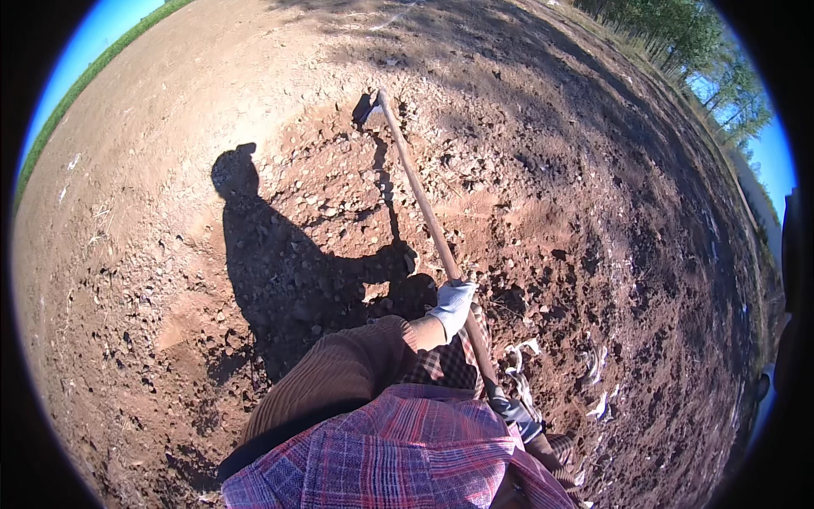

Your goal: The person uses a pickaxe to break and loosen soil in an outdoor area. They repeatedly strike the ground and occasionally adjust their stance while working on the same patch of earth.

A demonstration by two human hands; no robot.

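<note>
My left hand (454,307), in a white glove, grips the wooden handle (423,200) of a long hoe around its middle. Nearer my body, my right hand (518,415) is closed around the rear part of the handle; its glove looks grey and shaded. The handle slants up and away from me to the dark metal hoe blade (364,110) at the far end. That blade is at or just above the loose, cloddy soil (337,165); exact contact cannot be told. A plaid garment (394,452) covers my front, and a brown ribbed sleeve (343,362) my left arm.
My shadow (273,261) falls on broken soil to the left. Torn whitish scraps (596,366) lie at the right, some close to my right hand. Trees (674,38) line the far right, and a green strip (70,83) borders the far left.
</note>
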